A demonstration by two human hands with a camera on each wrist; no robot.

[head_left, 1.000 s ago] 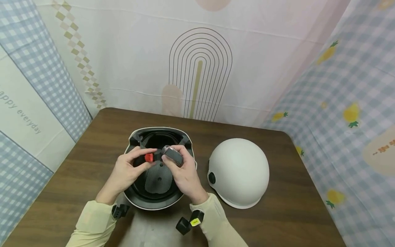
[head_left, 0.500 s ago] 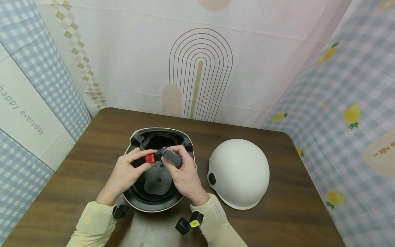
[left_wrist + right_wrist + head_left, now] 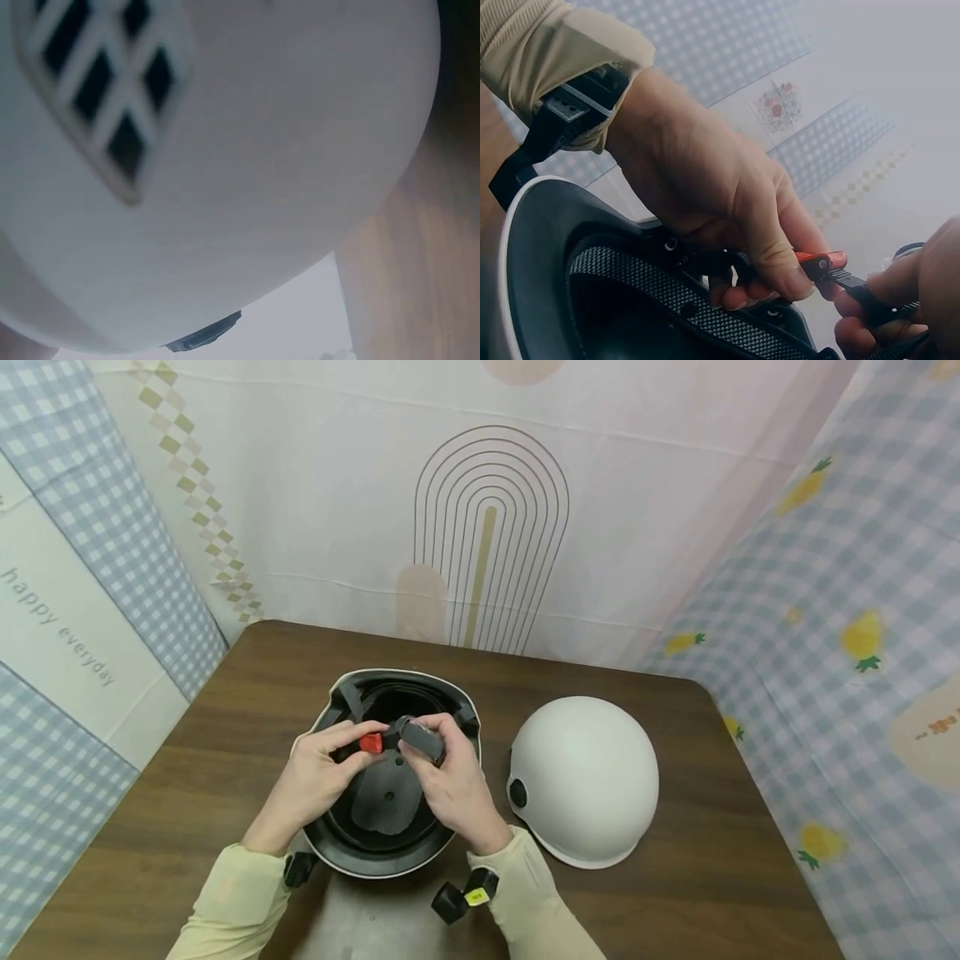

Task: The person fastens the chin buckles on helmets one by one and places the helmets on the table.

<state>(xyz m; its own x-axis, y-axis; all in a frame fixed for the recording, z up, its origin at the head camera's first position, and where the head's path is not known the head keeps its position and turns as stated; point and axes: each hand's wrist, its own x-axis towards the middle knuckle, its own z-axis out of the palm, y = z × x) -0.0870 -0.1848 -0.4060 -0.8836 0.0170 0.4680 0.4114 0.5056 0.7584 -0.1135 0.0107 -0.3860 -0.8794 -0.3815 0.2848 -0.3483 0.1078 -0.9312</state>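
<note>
1. On the brown wooden table (image 3: 712,877), the upturned round white helmet (image 3: 386,802) sits left of the dome-up round white helmet (image 3: 585,777), a narrow gap between them.
2. Over the upturned one, the left hand (image 3: 311,777) is on its left side, the right hand (image 3: 453,781) on its right.
3. Between the left hand's fingers is the small red plastic clip (image 3: 371,742); to its right, the dark grey oblong piece (image 3: 423,740) lies in the right hand.
4. Behind the table hangs the white printed cloth (image 3: 330,502).
</note>
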